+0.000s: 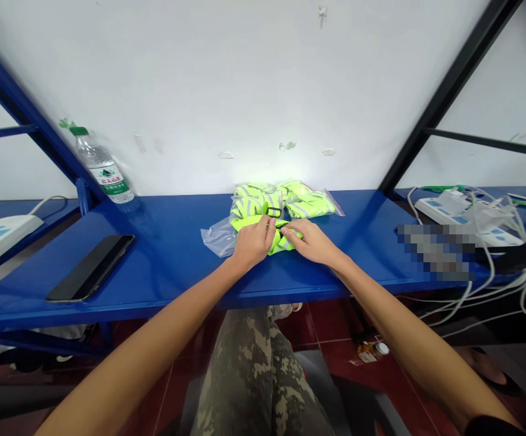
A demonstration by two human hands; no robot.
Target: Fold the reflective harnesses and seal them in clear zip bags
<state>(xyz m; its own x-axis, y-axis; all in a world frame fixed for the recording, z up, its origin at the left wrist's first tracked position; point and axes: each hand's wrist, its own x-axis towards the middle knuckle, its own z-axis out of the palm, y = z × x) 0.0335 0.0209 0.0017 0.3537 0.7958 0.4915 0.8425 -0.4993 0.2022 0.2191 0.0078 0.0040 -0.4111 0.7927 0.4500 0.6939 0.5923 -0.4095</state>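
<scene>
A neon yellow-green reflective strap bundle (279,244) with silver stripes lies near the middle of the blue table. My left hand (254,241) grips its left part, fingers closed, beside a black buckle (274,212). On the right side, my right hand (307,240) pinches the same bundle, and the two hands are a short gap apart. Just behind are more neon bundles in clear bags (310,203), close to the wall. An open-looking clear plastic bag (220,237) lies flat at the left of my left hand.
A water bottle (106,172) stands at the back left of the blue table (167,254), with a black phone (92,267) in front of it. White power strips (466,221) and tangled cables are at the right. Metal posts rise at both sides.
</scene>
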